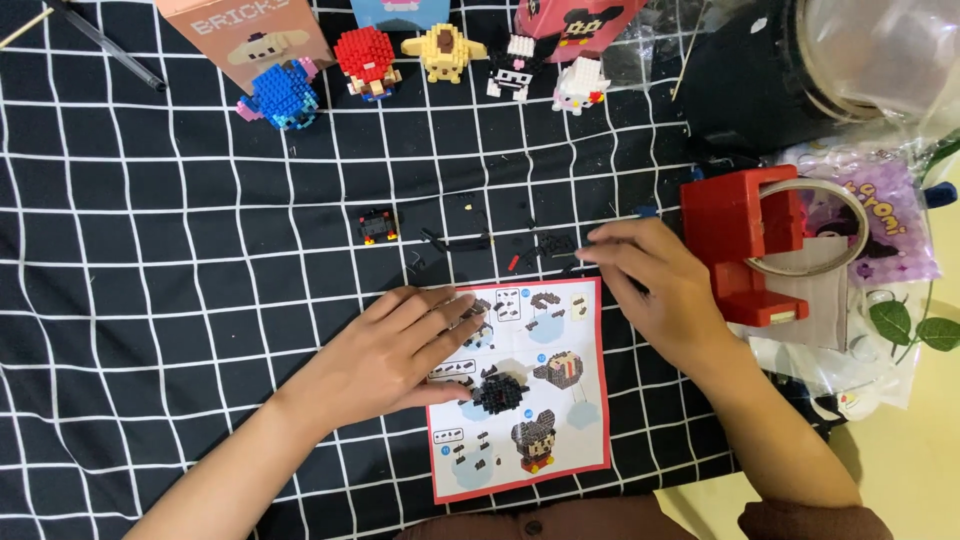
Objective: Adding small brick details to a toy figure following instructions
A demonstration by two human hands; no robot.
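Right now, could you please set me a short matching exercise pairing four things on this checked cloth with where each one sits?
Things:
1. left hand
2. right hand
3. blue brick figure
4. red tape dispenser

Places:
A. far row, leftmost figure
B. fingers among the loose black pieces
C. flat on the instruction sheet
D. right of the right hand

Pairs: 1-C, 2-B, 3-A, 4-D

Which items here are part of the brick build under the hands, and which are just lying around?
In use: instruction sheet, black half-built piece on it, loose black bricks, small black-and-red assembly, left hand, right hand.

Lying about: five finished brick figures, red tape dispenser, pen, purple bag.
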